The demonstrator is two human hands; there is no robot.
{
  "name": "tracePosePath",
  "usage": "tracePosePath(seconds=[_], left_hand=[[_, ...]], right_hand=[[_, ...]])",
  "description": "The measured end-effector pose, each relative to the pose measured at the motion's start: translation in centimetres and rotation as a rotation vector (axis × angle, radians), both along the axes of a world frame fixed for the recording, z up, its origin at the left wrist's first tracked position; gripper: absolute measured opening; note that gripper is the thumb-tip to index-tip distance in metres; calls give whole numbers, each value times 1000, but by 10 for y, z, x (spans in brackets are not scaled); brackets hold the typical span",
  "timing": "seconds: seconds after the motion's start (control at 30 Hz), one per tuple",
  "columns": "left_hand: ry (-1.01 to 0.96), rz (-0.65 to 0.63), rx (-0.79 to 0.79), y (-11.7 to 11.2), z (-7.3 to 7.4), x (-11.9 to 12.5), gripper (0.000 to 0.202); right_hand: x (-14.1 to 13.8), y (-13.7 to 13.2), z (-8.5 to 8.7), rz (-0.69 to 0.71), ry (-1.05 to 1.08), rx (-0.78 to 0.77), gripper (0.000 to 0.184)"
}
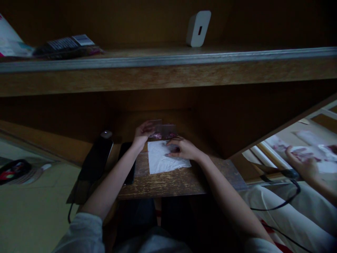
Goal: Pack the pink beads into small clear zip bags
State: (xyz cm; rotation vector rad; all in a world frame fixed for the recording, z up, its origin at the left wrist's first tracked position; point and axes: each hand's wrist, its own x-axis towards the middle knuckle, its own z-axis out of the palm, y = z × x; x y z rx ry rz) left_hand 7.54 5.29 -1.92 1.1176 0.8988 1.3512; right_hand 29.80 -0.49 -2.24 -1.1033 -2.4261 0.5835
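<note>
In dim light, a white tissue (160,161) lies flat on a small wooden desk (173,182). My left hand (142,135) reaches to the tissue's far edge, its fingers curled on a small clear packet with pinkish contents (163,131). My right hand (183,149) rests on the tissue's upper right part, fingers bent and pressed on something small that I cannot make out.
A dark phone (127,161) lies left of the tissue, beside a black device with a small light (96,158). A wooden shelf (168,66) overhead carries a white box (198,28) and packets (63,47). At the right, a mirror (302,154) reflects a hand.
</note>
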Motion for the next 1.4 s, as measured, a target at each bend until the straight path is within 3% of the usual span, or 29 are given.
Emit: tracePosePath(seconds=[0.1, 0.2, 0.53, 0.7, 0.83, 0.97, 1.03, 1.2, 1.4], left_hand=[[-7, -26, -36, 12, -5, 2, 44], [106, -38, -32, 22, -12, 6, 38], [455, 25, 116, 34, -26, 5, 38], [665, 51, 222, 32, -23, -9, 37], [1016, 97, 321, 14, -8, -36, 31], [1248, -223, 427, -21, 9, -68, 24], [1328, -305, 452, -38, 13, -80, 24], [1436, -299, 466, -64, 12, -83, 21], [1374, -219, 496, -69, 2, -79, 12]], right_hand=[[0, 1, -2, 15, 7, 9, 43], [-1, 0, -2, 20, 18, 21, 42], [-1, 1, -2, 17, 12, 24, 41], [-2, 1, -2, 28, 9, 32, 40], [-1, 0, -1, 23, 3, 49, 40], [1, 0, -1, 18, 16, 46, 39], [1, 1, -1, 12, 21, 50, 38], [0, 1, -1, 10, 15, 54, 36], [0, 0, -1, -12, 8, 48, 34]])
